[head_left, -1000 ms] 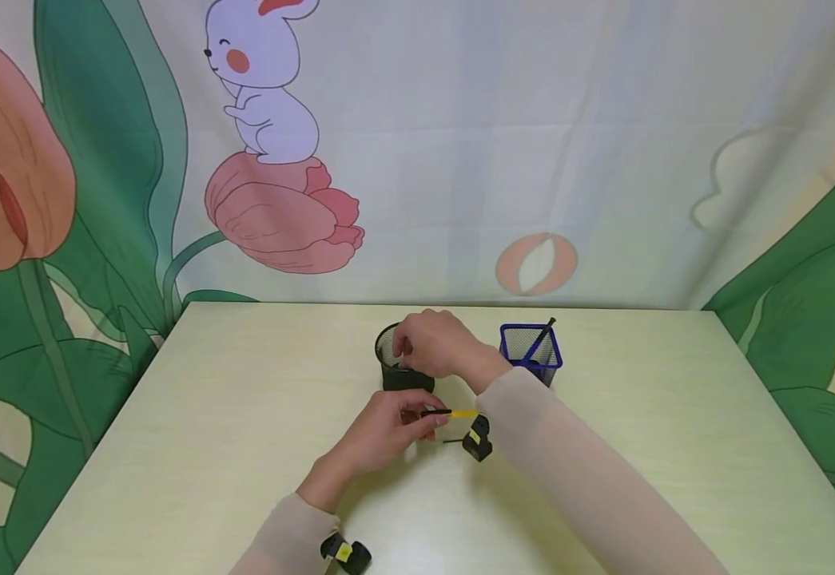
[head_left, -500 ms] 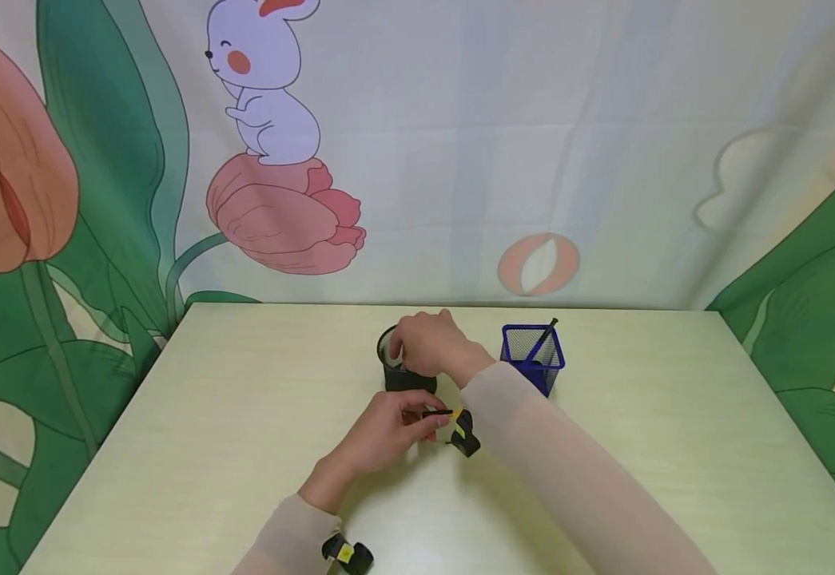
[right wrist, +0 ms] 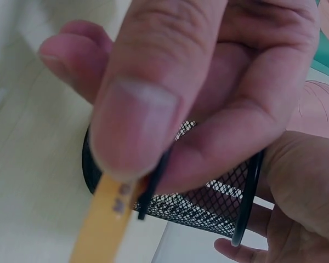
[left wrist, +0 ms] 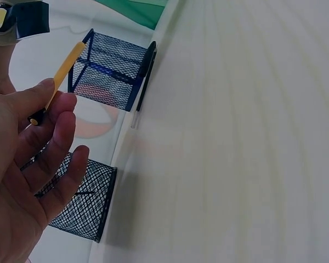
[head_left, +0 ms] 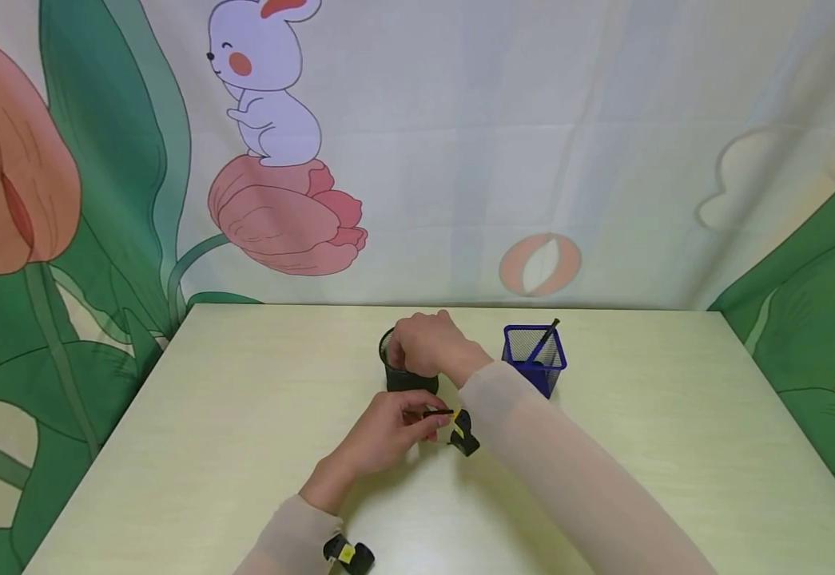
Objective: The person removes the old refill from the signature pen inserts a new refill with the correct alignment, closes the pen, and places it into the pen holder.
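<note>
My left hand [head_left: 384, 431] pinches a yellow pen [left wrist: 67, 67] with a black end and clip between thumb and index finger. The other fingers are loosely bent. Just beyond, a round black mesh pen holder [head_left: 412, 383] stands upright on the table. My right hand [head_left: 426, 343] reaches over it from above, fingers bent down at its rim. In the right wrist view, the left thumb and the pen fill the foreground, with the right hand [right wrist: 312, 181] behind at the holder's mouth. Most right fingertips are hidden, so I cannot tell what they hold.
To the right stands a blue square mesh holder [head_left: 542, 379] with a dark pen [head_left: 545, 339] leaning in it. A black pen with a clear tip [left wrist: 146, 76] lies on the pale table [head_left: 244, 399]. A printed curtain [head_left: 417, 160] hangs behind the table's back edge.
My right forearm has shifted slightly left, showing more of the blue holder and covering the pen's yellow end. My right fingers dip a little lower at the black holder. The left hand keeps its pinch.
</note>
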`<state>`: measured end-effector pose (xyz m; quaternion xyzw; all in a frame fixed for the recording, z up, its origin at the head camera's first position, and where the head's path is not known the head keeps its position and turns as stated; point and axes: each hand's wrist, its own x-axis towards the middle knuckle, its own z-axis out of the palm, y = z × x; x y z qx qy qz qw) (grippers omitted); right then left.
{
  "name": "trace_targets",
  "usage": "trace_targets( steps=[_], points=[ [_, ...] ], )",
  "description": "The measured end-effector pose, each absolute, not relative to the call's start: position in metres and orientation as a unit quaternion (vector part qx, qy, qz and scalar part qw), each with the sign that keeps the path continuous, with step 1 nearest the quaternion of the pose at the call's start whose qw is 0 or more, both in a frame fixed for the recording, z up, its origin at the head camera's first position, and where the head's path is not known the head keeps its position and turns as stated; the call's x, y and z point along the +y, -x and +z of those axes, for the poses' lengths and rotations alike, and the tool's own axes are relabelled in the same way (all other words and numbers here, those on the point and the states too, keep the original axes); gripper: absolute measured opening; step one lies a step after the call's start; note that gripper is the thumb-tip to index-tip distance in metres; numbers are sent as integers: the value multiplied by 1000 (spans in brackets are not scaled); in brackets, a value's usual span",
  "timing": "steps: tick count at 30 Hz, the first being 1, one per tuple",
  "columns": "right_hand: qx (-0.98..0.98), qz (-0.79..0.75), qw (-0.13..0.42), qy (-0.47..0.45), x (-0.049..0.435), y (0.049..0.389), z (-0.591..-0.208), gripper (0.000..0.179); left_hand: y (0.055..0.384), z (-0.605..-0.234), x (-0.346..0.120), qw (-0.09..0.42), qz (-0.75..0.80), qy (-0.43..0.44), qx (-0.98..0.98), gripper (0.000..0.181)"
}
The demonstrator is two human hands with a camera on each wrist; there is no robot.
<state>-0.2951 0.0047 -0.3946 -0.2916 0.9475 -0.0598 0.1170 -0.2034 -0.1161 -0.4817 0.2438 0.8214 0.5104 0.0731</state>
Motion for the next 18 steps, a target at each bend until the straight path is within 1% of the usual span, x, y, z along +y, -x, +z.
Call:
trace_targets(
  steps=[8, 18],
  points=[
    [948, -33, 102, 301, 6, 295, -394, 24, 203, -481, -115, 74, 505, -239, 826, 8],
    [948, -26, 74, 309, 7, 296, -390, 22, 204, -482, -119, 70, 499, -240, 830, 11]
  ],
)
